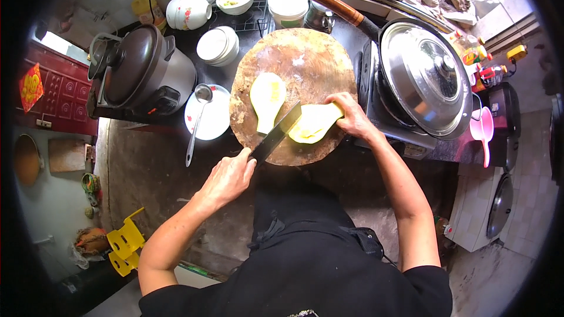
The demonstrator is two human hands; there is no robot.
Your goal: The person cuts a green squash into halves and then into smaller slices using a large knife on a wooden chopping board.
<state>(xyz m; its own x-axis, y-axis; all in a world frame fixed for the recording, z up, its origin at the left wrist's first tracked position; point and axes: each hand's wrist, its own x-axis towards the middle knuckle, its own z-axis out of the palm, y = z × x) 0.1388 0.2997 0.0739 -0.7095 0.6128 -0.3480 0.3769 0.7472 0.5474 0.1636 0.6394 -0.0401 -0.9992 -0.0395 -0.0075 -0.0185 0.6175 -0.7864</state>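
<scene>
A round wooden chopping block [308,66] lies before me with two pale yellow-green, pear-shaped vegetable halves on it, perhaps gourd or squash. One half [267,97] rests at the left of the block, its narrow end towards me. My right hand [352,116] holds the narrow end of the other half [312,125], whose broad end lies towards the block's middle. In my left hand [233,174] is the handle of a kitchen cleaver [275,136]. Its dark blade points up and right between the halves, with its tip against or very near the right one. The handle is hidden by my fingers.
Left of the block, a ladle [198,119] rests on a white plate [213,125], near stacked white dishes [216,46] and a lidded electric cooker [150,70]. On the right, a wok with a metal lid [418,75] sits on a stove, its wooden handle [335,5] reaching behind the block.
</scene>
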